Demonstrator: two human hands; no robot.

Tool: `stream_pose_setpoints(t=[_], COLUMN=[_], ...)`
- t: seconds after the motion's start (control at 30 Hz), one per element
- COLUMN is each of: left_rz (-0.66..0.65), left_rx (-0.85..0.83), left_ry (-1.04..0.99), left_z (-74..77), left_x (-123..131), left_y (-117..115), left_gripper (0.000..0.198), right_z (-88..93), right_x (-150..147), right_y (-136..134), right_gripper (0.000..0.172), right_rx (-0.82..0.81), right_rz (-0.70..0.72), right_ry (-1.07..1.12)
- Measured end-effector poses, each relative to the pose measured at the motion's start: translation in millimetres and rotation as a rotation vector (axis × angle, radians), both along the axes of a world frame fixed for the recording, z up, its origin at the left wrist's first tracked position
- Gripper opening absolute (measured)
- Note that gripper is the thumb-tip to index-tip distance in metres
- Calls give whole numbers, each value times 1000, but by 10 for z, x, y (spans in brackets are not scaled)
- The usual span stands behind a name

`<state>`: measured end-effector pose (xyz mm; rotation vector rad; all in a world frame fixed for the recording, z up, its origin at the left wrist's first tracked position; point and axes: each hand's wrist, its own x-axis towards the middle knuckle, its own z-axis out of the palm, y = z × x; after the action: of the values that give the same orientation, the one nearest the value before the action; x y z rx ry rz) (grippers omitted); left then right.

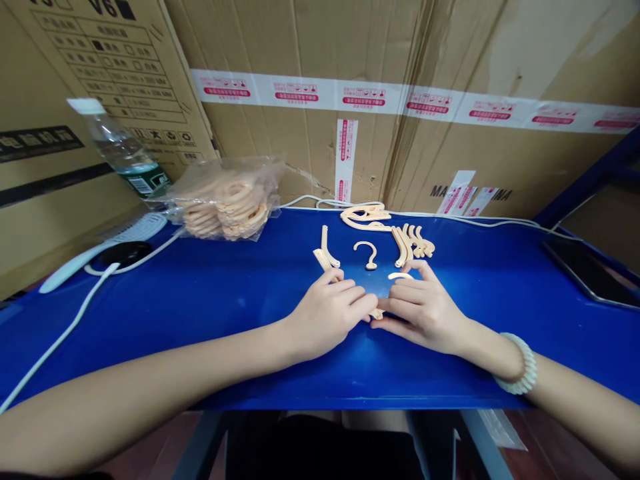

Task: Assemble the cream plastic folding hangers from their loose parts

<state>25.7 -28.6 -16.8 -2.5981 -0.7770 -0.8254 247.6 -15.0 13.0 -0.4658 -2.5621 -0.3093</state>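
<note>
Cream plastic parts of what looks like a folding clothes hanger lie about my hands. My left hand (334, 310) is closed around a hanger arm piece (377, 313); one end shows just past my fingertips and the rest is covered. My right hand (423, 308) meets it there, its fingers pinching that same end. A small curved strip (400, 275) sticks out by the right index finger; I cannot tell whether it is held or lies on the table. Just beyond lie a hanger hook (367, 253), a left arm piece (326, 248) and stacked right arm pieces (401, 247).
Several small curved pieces (419, 241) and a larger cream frame (365, 217) lie farther back on the blue table (225, 293). At left are a clear bag of parts (227, 203), a bottle (123, 150) and a white brush (100, 250). A phone (595, 270) lies right.
</note>
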Motion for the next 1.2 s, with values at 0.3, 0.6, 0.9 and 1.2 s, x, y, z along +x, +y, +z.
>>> stream_pose_setpoints(t=[0.3,0.6,0.9,1.2], left_rz=[-17,-165,-35,-123], left_rx=[52,158,-181,-350], left_ry=[-34,5,194,125], left_z=[87,292,345,167], left_x=[-22,-144,-661,-827], left_y=[-12,77,687,898], left_gripper=[27,27,18,26], right_z=[-8,51,35,6], right_x=[13,56,106,130], right_y=[18,131,236,280], right_gripper=[17,20,18,14], right_rx=[-213,-357,-531,-434], right_rz=[44,-43,-135,-133], right_ry=[135,310,412,395])
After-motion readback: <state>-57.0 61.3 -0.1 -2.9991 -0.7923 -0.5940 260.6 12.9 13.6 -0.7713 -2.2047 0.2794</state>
